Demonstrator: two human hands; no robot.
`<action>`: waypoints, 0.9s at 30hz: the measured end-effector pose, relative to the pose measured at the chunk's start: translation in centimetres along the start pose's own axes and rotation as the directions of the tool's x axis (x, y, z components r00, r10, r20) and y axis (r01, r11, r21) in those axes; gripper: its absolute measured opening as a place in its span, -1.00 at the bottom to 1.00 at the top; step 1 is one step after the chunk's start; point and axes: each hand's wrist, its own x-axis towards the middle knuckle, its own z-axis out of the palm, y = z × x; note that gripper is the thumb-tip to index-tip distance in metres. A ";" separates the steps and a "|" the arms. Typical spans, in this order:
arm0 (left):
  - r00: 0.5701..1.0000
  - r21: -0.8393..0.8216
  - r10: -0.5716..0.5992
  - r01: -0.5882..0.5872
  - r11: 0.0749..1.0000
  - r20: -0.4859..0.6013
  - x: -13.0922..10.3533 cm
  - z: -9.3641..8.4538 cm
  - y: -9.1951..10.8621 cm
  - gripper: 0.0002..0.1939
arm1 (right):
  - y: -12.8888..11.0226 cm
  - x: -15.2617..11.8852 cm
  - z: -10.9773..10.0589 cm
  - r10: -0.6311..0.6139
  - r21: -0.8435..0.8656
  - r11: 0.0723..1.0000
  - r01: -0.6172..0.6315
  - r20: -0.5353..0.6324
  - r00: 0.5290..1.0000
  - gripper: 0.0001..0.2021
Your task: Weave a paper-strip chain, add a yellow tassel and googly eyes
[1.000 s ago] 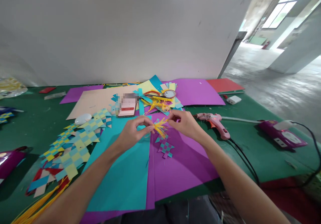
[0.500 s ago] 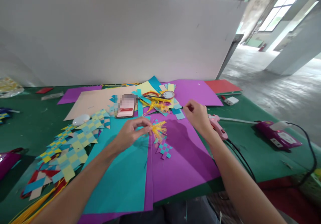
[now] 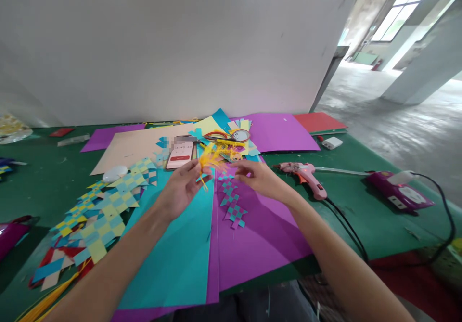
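Observation:
My left hand point(image 3: 180, 187) is closed in a pinch on a small bundle of yellow thread point(image 3: 211, 157), its strands fanning upward and one loop hanging below the fingers. Just to the right, my right hand point(image 3: 257, 177) has bent fingers drawn together, with the tips close to the strands. Whatever sits between those tips is too small and blurred to make out. Beneath the hands, woven blue-and-purple checkered paper pieces point(image 3: 234, 211) lie in a line on a purple sheet point(image 3: 260, 245). A teal sheet point(image 3: 173, 259) lies under my left forearm.
A pink glue gun point(image 3: 306, 175) rests at right, its cord trailing toward the front edge. Beyond it is a purple power strip point(image 3: 400, 194). A phone point(image 3: 179, 156), scissors point(image 3: 231, 141) and yellow thread scraps are behind the hands. Checkered yellow-and-blue woven paper point(image 3: 108, 211) piles up at left.
My right hand has swung left and down from near the glue gun to beside the thread bundle. My left hand has turned, so the strands point upward instead of right.

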 end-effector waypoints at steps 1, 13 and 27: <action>0.996 -0.092 -0.084 0.080 0.993 -0.037 0.1 -0.1 0.0 -0.94 | 0.1 0.0 0.2 -0.006 -0.067 0.998 0.005 -0.011 1.000 -0.74; 0.981 0.003 -0.155 0.156 0.988 0.113 -0.8 0.7 -0.9 -0.79 | -3.6 -0.8 4.3 0.002 0.323 0.940 -0.105 0.305 0.952 -0.65; 0.988 -0.173 -0.032 0.006 0.985 -0.149 -0.5 1.1 -1.0 -0.85 | -3.4 -1.1 2.3 0.038 0.364 0.896 -0.254 0.507 0.861 -0.63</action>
